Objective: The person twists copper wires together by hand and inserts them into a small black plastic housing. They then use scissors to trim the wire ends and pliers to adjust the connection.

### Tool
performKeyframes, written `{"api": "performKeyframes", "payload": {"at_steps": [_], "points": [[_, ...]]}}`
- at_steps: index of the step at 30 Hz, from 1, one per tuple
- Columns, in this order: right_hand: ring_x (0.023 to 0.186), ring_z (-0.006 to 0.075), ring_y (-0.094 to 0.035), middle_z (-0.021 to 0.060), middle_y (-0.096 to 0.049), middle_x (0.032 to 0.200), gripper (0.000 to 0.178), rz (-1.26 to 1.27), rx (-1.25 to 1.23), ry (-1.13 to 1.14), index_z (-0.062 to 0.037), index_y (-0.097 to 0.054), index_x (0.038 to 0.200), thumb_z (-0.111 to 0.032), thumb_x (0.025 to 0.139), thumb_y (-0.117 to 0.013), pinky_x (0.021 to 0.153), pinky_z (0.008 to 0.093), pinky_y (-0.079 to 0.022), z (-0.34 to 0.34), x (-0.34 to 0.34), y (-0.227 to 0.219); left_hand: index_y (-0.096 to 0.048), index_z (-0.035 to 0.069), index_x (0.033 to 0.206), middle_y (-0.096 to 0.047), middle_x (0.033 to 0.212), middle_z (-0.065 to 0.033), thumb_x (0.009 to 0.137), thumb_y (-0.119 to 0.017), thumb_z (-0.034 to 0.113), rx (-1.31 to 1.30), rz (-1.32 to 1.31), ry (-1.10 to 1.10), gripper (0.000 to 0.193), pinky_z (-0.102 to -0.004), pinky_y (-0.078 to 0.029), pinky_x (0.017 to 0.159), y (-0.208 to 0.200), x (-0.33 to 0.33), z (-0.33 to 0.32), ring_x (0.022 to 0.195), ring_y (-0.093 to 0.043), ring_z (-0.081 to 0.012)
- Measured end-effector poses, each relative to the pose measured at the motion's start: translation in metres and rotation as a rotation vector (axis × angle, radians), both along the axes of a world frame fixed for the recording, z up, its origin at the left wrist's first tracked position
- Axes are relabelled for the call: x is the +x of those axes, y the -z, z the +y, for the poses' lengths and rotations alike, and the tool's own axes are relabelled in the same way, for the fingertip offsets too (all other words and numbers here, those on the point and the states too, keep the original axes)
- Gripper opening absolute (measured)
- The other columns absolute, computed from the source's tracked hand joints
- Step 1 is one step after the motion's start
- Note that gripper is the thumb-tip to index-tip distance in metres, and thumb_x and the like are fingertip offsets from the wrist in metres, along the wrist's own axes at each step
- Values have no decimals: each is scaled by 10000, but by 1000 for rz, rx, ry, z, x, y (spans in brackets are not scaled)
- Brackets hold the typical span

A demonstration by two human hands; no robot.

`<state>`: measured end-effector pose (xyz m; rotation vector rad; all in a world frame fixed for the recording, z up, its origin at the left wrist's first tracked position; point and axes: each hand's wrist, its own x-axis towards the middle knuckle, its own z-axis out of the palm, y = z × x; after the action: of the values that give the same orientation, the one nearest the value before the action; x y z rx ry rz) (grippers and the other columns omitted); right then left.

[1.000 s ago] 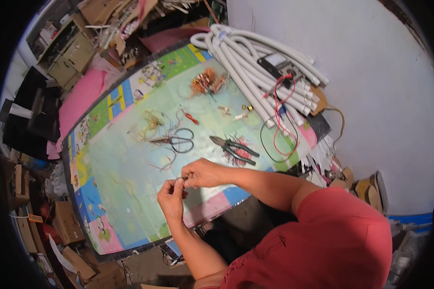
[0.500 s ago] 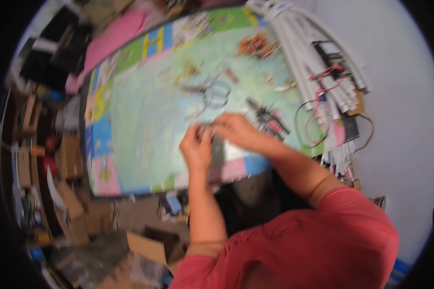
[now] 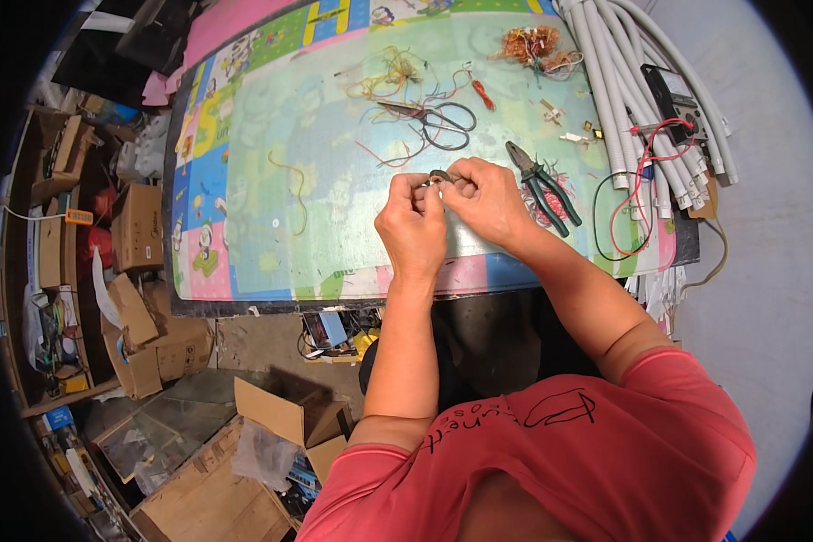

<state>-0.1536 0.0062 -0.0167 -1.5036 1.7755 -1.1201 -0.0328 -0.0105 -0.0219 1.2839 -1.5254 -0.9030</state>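
Both my hands meet over the near part of the table, fingertips pinched together around a small dark, rounded piece (image 3: 439, 175). My left hand (image 3: 412, 226) closes on its left side, and my right hand (image 3: 490, 200) grips it from the right. Most of the piece is hidden by the fingers, so its kind is unclear. Just right of my right hand lie green-handled pliers (image 3: 544, 190) on a heap of reddish wire scraps (image 3: 540, 210). Black-handled scissors (image 3: 444, 125) rest beyond my hands, among thin loose wires (image 3: 397, 163).
At the far right sit a copper-wire tangle (image 3: 528, 45) and a bundle of white tubes (image 3: 605, 81). A multimeter (image 3: 677, 104) with red and black leads lies on the tubes. A patterned mat (image 3: 271, 244) covers the table. Cardboard boxes (image 3: 140, 226) stand at the left.
The whole view has shifted, so the table and hands sit higher and further right in the picture, which is now sharper. My hands stay together, pinching the small piece.
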Motion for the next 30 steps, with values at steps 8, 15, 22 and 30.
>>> {"api": "performKeyframes", "payload": {"at_steps": [8, 15, 22, 30], "points": [[676, 219, -625, 128, -621, 816, 245, -149, -8, -74, -14, -652, 977, -178, 797, -628, 620, 317, -493, 0, -3, 7, -539, -22, 874, -600, 704, -46, 815, -602, -27, 62, 152, 23, 87, -216, -481, 556, -2, 3, -3, 600, -561, -69], [858, 180, -598, 110, -600, 984, 355, -403, -45, -338, -49, -569, 1185, -169, 852, -590, 766, 288, -470, -4, -18, 3, -543, -9, 885, -600, 725, -43, 815, -597, -24, 106, 142, 106, 89, -229, -475, 577, 1, 10, -6, 618, -559, -81], [825, 201, -594, 109, -607, 914, 215, -317, -32, -321, -24, -652, 1006, -154, 849, -584, 756, 302, -470, -9, -24, 7, -551, -8, 898, -631, 733, -68, 822, -585, -36, 138, 148, 138, 87, -231, -482, 590, -4, 8, -4, 632, -593, -98], [812, 214, -606, 120, -609, 909, 192, -230, -126, -132, -32, -655, 988, -143, 857, -568, 729, 304, -471, -3, -8, 2, -550, -18, 911, -626, 743, -67, 824, -574, -56, 231, 348, 156, 97, -246, -500, 592, -3, 7, -7, 623, -578, -99]]}}
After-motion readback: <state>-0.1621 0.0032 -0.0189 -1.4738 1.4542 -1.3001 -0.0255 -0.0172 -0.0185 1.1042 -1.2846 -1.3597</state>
